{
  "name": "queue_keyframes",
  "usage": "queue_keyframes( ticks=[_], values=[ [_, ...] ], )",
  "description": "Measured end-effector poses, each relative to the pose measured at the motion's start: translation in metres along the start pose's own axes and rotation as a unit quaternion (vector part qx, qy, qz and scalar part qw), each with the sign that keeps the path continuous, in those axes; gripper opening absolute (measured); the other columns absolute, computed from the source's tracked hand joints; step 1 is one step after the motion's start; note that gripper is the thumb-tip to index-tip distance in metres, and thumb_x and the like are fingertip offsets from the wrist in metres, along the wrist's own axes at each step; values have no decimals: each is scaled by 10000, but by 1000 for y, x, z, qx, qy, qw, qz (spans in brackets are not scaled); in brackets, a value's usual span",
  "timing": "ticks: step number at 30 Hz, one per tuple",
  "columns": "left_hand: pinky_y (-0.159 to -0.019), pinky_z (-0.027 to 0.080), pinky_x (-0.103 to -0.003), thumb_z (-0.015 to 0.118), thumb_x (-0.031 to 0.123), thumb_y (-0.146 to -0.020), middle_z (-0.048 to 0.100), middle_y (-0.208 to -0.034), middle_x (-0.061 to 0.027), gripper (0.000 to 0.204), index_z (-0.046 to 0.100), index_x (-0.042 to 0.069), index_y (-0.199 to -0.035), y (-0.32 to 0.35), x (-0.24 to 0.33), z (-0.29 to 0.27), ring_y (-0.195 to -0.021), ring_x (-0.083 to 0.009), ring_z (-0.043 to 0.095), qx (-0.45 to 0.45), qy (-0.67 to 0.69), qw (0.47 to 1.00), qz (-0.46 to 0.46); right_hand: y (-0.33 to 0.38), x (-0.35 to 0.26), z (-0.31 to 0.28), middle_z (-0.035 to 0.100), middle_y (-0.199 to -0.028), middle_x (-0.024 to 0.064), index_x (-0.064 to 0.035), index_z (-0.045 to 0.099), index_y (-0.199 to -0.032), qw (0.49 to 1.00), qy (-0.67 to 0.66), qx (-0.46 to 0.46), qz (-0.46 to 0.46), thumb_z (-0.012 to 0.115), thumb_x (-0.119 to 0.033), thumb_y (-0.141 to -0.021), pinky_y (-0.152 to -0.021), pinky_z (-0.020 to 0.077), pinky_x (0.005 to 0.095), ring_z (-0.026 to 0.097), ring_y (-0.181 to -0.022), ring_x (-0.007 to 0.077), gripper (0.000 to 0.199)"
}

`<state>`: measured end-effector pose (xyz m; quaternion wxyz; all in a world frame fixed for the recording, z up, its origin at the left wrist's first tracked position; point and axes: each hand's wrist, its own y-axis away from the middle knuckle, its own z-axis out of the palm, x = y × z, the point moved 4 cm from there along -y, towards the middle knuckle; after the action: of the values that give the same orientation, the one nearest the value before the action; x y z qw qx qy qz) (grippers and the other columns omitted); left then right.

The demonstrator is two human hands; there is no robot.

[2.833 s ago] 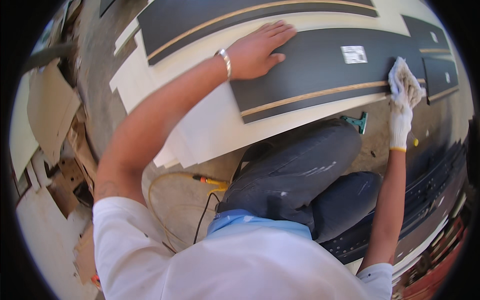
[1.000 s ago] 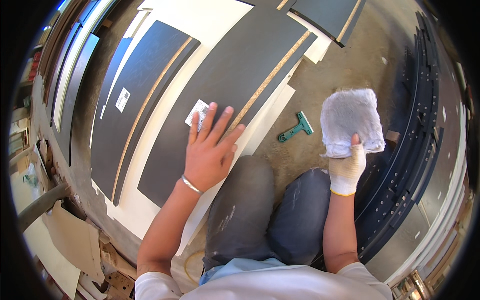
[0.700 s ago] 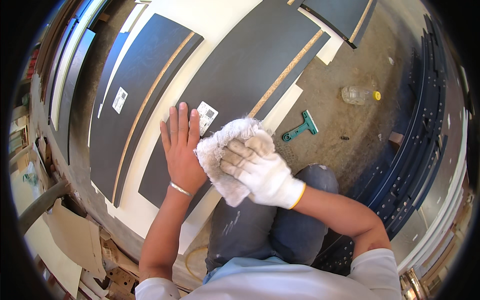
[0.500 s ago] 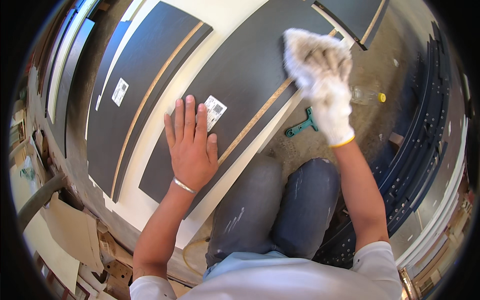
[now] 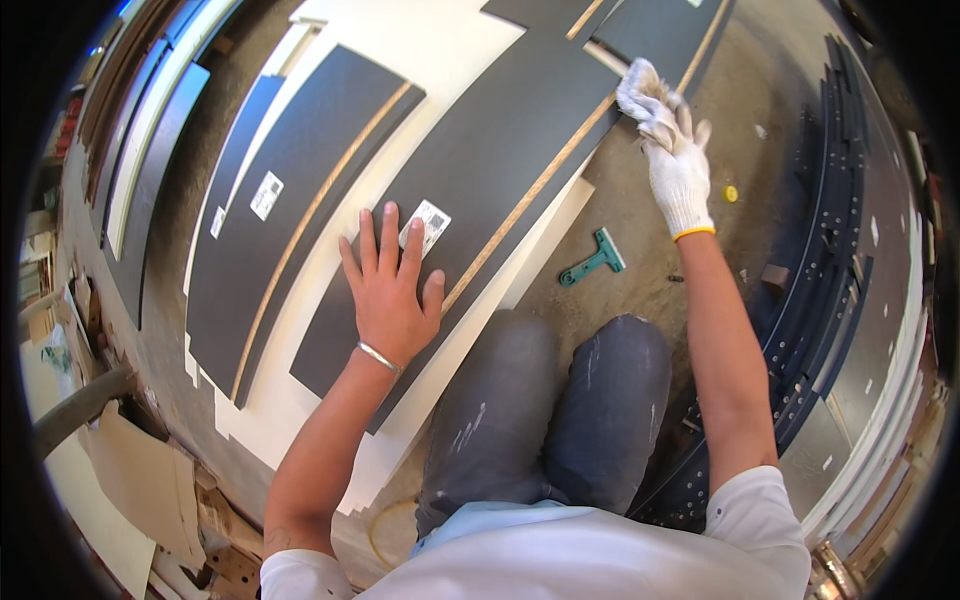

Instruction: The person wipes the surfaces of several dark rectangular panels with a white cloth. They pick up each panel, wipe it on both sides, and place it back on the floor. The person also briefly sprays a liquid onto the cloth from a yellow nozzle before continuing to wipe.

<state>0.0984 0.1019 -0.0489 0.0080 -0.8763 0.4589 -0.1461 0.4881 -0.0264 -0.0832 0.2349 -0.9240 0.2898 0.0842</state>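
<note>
My bare left hand (image 5: 392,305) lies flat with fingers spread on a long dark grey board (image 5: 500,150), its fingertips beside a white printed label (image 5: 430,222). A light brown strip (image 5: 540,190) runs along the board's right part. My right hand (image 5: 680,185), in a white knitted glove with a yellow cuff, grips a crumpled white and grey rag (image 5: 645,92) at the board's far right edge. Part of the rag is hidden by the gloved fingers. The right arm is stretched well forward, while the left arm is bent.
A second dark board (image 5: 300,200) lies to the left, on white sheets (image 5: 265,405). On the floor at the right are a green scraper (image 5: 592,258) and a yellow cap (image 5: 730,194). Long dark strips with holes (image 5: 815,240) are stacked farther right. My knees (image 5: 625,350) are close to the boards.
My right hand has moved the rag off the board's upper face to its far right edge, and the rag looks more bunched. My left hand stays flat beside the label. The view has shifted slightly.
</note>
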Motion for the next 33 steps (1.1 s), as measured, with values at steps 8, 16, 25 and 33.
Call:
queue_keyframes(
  ticks=[8, 16, 25, 33],
  values=[
    [-1256, 36, -698, 688, 395, -942, 240, -1723, -252, 822, 380, 36, -1614, -15, 48, 7, -1612, -493, 115, -46, -7, 999, -7, 131, -41, 9, 601, -1443, 133, -90, 520, -1488, 318, -783, 223, 485, 596, -186, -1061, -1134, 487, 525, 598, -1320, 335, 444],
    [-1268, 90, -683, 729, 330, -934, 234, -1748, -157, 838, 350, 102, -1646, 12, 84, 22, -1629, -411, 135, -69, -89, 994, 16, 111, -20, 15, 612, -1459, 135, -115, 543, -1467, 310, -829, 166, 436, 541, -260, -1093, -1147, 461, 588, 586, -1341, 371, 401],
    [-1136, 440, -621, 691, 148, -884, 457, -1619, -197, 693, 507, 91, -1550, 64, 94, 11, -1474, -464, 444, -39, -155, 986, 50, 108, -36, -28, 712, -1210, 106, -14, 555, -1416, 518, -733, 174, 405, 575, -216, -1082, -976, 571, 422, 709, -1093, 305, 391],
    [-1104, 506, -565, 709, 136, -830, 515, -1584, -175, 703, 548, 93, -1513, 91, 88, -8, -1430, -437, 513, -36, -157, 984, 72, 90, -93, -51, 737, -1271, 188, -96, 770, -1164, 971, -225, 43, -67, 613, -236, -998, -1111, 474, 472, 603, -1299, 406, 267]
  ],
)
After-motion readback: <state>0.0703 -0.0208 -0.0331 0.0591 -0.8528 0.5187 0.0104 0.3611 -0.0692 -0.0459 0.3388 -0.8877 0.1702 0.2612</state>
